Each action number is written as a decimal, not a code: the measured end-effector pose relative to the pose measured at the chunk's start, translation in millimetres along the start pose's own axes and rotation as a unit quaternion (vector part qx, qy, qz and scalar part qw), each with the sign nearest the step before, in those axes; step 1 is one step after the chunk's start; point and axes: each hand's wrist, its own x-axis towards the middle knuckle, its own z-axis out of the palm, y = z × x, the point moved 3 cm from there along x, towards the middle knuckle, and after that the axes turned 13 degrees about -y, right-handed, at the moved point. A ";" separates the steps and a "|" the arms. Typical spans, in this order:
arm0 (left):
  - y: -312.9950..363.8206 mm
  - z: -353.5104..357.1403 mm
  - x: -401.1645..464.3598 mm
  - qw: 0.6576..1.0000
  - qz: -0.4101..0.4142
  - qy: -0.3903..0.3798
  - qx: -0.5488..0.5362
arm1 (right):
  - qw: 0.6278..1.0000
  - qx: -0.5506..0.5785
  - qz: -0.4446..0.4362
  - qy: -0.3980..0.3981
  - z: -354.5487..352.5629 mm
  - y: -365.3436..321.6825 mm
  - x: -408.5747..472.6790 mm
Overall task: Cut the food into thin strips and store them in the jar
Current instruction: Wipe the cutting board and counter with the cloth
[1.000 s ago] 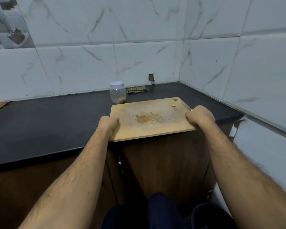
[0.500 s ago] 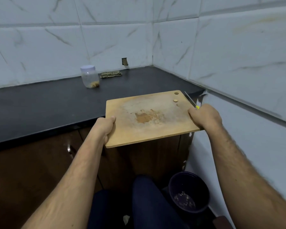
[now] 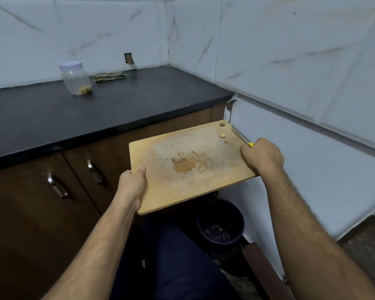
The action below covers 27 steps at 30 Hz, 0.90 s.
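Jar (image 3: 75,78) stands capped on the far-left desk (image 3: 121,105) with strips inside, so cutting looks done. My left hand (image 3: 131,187) and right hand (image 3: 262,158) grip the crumb-stained board (image 3: 188,165) above the bin (image 3: 220,221); the right also holds the knife (image 3: 250,144).

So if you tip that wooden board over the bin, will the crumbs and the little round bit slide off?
Probably. The cutting board looks stiff and flat, so the loose crumbs should slide. The small round piece may roll first. Fine dust might cling to the worn wood.
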 end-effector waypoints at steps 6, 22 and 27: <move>-36.6 5.4 10.5 0.999 -0.039 0.007 0.002 | 0.999 -0.015 0.015 -0.034 39.7 24.2 4.5; -122.8 32.4 59.2 0.987 -0.151 0.036 0.041 | 0.989 -0.080 -0.037 -0.115 157.1 48.8 36.6; -136.9 47.8 68.9 0.981 -0.172 0.051 0.077 | 0.979 -0.062 -0.028 -0.190 192.4 50.0 35.0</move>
